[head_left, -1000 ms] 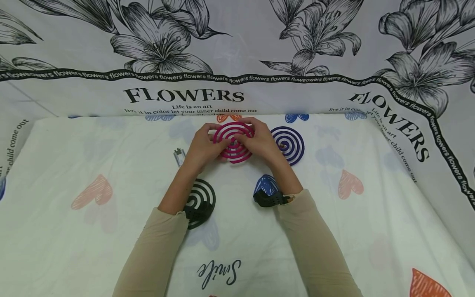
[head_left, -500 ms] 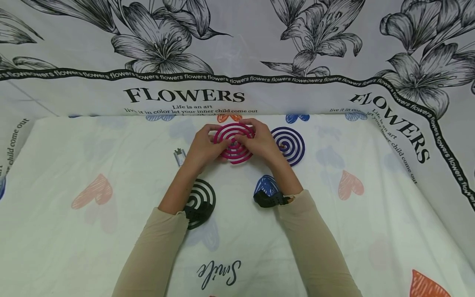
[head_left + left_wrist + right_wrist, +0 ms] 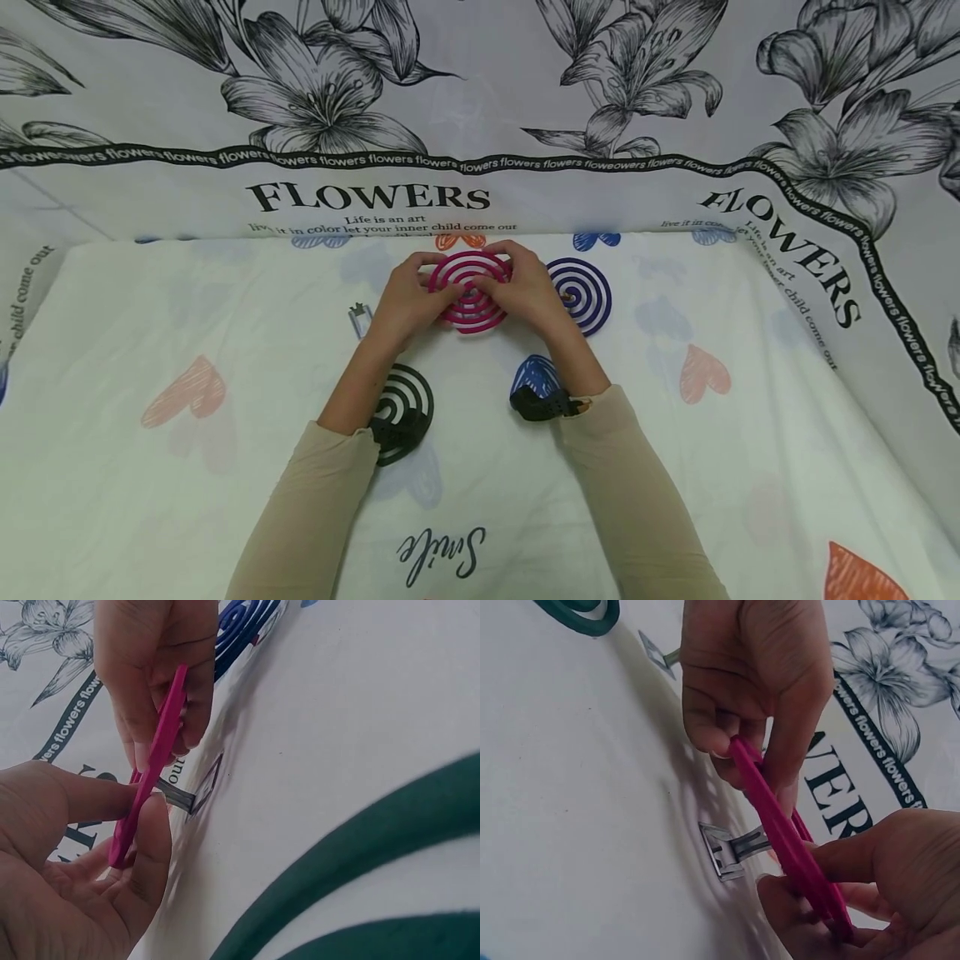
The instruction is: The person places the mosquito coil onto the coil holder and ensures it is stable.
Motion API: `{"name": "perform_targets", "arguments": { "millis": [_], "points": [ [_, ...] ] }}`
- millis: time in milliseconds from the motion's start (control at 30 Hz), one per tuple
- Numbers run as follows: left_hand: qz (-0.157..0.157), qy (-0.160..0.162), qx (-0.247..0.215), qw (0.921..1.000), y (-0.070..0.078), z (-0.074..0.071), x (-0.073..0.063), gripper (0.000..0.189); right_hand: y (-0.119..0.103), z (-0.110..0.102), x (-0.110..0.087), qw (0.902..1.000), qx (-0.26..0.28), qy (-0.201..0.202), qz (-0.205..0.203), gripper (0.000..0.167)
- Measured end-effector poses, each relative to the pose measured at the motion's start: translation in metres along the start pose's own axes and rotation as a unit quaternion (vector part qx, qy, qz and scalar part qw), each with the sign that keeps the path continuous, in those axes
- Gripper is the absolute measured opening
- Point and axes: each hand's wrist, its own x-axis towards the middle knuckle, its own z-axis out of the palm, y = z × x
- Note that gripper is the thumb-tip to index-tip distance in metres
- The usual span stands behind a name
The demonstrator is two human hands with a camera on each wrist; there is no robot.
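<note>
Left fingers (image 3: pixel 447 296), right fingers (image 3: pixel 491 289) — pinching pink coil (image 3: pixel 152 765) | metal stand (image 3: pixel 750 844), green coil (image 3: pixel 356 838) — part hidden

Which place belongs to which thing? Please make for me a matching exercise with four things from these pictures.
Things:
1. pink coil
2. blue coil
3. green coil
4. leftmost metal stand

Places, in the head view:
A. right of the right hand
B. nearest the Smile lettering
C. left of the left hand
D. held by both hands

Pairs: 1-D, 2-A, 3-B, 4-C
</note>
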Motion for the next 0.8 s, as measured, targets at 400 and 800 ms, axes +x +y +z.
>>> {"name": "perform_targets", "arguments": {
  "millis": [400, 800],
  "points": [
    [0.006, 0.002, 0.036, 0.9993, 0.004, 0.0002, -0.0006, 0.065, -0.002, -0.0018, -0.0032, 0.9995, -0.029, 0.007, -0.01, 0.056],
    [-0.007, -0.031, 0.051, 0.9982, 0.0074, -0.0083, -0.0028, 0.068, -0.0052, 0.0009, -0.0022, 0.9984, -0.041, 0.002, -0.038, 0.059]
  ]
}}
